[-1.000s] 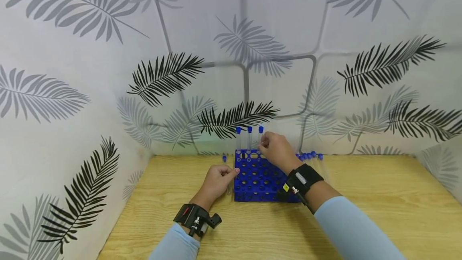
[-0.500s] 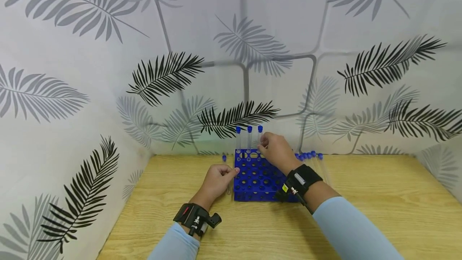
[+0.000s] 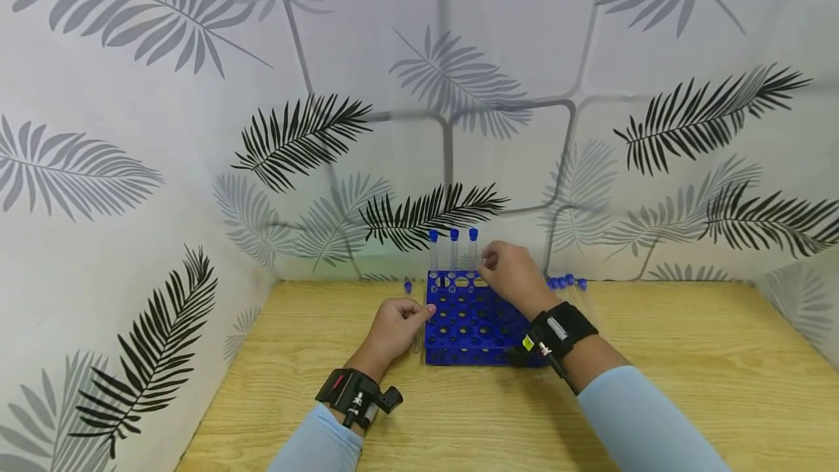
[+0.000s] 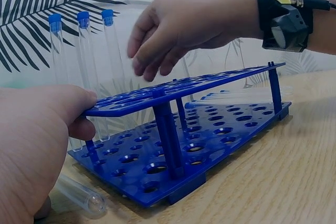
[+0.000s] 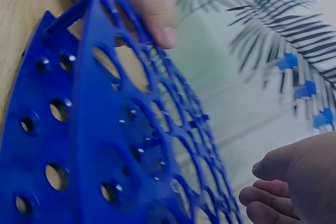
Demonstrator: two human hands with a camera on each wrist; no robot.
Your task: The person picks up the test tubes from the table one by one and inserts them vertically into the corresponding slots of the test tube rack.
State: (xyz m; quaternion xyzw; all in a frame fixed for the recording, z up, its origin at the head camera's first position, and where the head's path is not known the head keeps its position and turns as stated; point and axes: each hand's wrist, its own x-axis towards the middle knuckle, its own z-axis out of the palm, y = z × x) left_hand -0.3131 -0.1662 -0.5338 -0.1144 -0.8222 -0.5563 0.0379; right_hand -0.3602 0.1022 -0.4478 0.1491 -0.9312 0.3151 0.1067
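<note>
A blue test tube rack [image 3: 452,358] stands on the table, and three clear test tubes with blue caps [image 3: 473,234] stand upright along its back row. At the rack's left edge my left hand [image 3: 393,328] grips the top plate between thumb and fingers, as the left wrist view shows. My right hand [image 3: 514,275] hovers above the rack, just right of the third test tube [image 4: 113,40] and apart from it. Its fingers are loosely bent, with nothing seen between them in either wrist view.
A loose capped test tube [image 3: 408,288] lies left of the rack, partly behind my left hand. Several more capped test tubes [image 3: 569,280] lie to the right, partly hidden by my right arm. A leaf-patterned cloth [image 3: 419,130] hangs behind the wooden table [image 3: 688,370].
My right hand has let go of the third test tube and moved slightly right, away from it. That tube stays upright in the rack. The left hand has kept its place.
</note>
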